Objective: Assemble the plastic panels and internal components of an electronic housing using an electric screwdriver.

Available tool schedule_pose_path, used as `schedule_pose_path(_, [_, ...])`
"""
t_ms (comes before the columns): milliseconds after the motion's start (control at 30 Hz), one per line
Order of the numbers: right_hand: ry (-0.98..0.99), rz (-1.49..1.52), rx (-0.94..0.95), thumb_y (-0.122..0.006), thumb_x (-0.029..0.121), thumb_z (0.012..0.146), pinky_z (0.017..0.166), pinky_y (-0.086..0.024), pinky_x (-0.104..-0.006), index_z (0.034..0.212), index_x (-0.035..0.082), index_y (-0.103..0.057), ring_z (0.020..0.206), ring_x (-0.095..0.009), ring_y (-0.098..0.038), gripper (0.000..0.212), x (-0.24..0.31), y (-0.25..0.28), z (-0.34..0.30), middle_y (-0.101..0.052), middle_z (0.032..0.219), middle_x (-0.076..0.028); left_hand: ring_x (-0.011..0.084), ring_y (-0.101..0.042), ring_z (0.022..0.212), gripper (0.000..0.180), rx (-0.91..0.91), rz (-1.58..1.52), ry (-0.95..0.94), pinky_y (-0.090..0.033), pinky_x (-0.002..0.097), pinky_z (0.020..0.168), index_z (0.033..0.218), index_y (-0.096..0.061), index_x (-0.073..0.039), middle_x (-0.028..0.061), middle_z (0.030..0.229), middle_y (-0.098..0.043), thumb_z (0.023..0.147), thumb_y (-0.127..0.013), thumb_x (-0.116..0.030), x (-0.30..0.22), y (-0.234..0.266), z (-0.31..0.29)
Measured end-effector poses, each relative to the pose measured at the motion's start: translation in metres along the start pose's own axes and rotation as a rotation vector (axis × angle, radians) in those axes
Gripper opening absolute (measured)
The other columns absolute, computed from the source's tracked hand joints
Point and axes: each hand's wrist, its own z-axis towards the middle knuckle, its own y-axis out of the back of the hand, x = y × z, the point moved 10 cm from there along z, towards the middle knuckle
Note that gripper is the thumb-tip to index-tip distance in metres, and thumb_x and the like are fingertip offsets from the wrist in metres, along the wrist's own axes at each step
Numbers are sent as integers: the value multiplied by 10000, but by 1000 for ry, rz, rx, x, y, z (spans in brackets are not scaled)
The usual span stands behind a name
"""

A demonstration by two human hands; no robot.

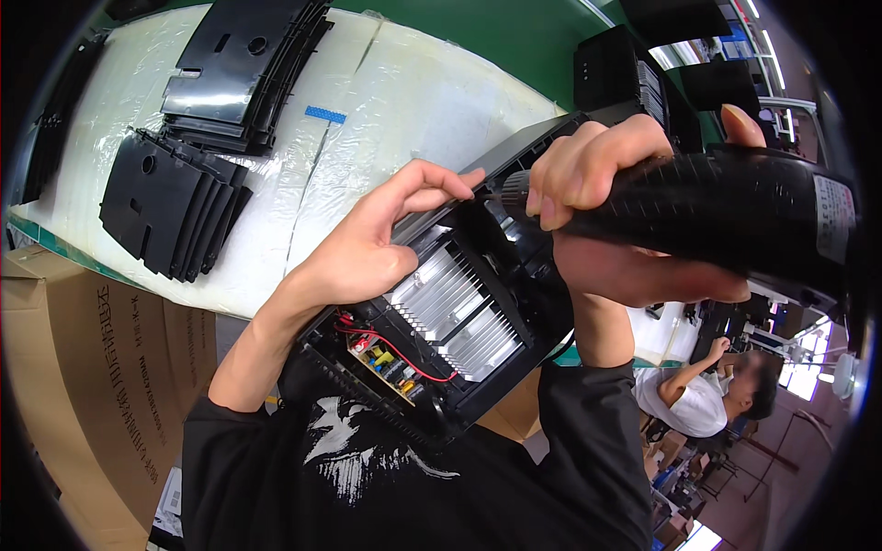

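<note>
A black electronics housing (430,397) lies tilted in front of me, open on top. Inside it are a silver finned heat sink (459,317), a small circuit board (384,365) and red wires. My left hand (363,243) grips the housing's left side, thumb by the heat sink. Its bent index finger reaches toward the tool's front end. In my right hand (602,202) is a black electric screwdriver (726,207), its fingers wrapped round the body. The tool's front end points down into the upper part of the housing; its tip is hidden.
Two stacks of black plastic panels (216,83) (170,207) sit on the film-covered table (441,69). A blue strip (325,115) lies beside them. At lower left stands a cardboard box (101,367). Another black housing (608,73) is at upper right. A person (703,399) works farther off.
</note>
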Motion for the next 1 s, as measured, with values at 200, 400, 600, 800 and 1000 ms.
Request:
schedule_pose_path(200, [20,42,39,-272,825,670,404,-432,-299,1339,205,-95,422,-168,-462,929,-4,-6,1,-481,651,-84,241,-288,1312,601,9,68,-8,-249,293,1031,1114,-425,-2,236,1359,-340,548,-325,174,-3,1,0])
schedule_pose_path(400, [-123,-36,-46,-298,803,692,416,-425,-303,1335,184,-102,439,-173,-460,914,-12,-5,-2,-464,649,-91,245,-351,1272,583,-24,127,-47,-300,293,1007,1101,-449,-3,198,1313,-411,552,-355,172,-9,0,-1])
schedule_pose_path(600, [-78,-136,-69,-369,720,770,464,-432,-317,1318,140,-172,495,-190,-488,822,8,11,8,-495,682,-104,280,-428,1200,651,-81,684,-105,-314,346,1022,1190,-456,11,164,1242,-481,544,-389,56,-14,1,-1])
schedule_pose_path(800, [264,98,-181,-643,659,628,502,-376,-233,735,80,-420,522,-115,-441,630,147,60,-18,-437,650,-19,345,-549,1046,639,52,935,64,-378,336,964,1216,-504,-27,238,1126,-545,589,-398,28,-11,2,20])
schedule_pose_path(1000, [628,-540,-460,-464,790,644,537,-365,-297,845,30,-490,573,-169,-428,786,289,146,-140,-416,650,-42,257,-607,881,712,471,1211,125,-432,278,850,1181,-542,-29,226,1006,-622,492,-378,44,-12,-18,110])
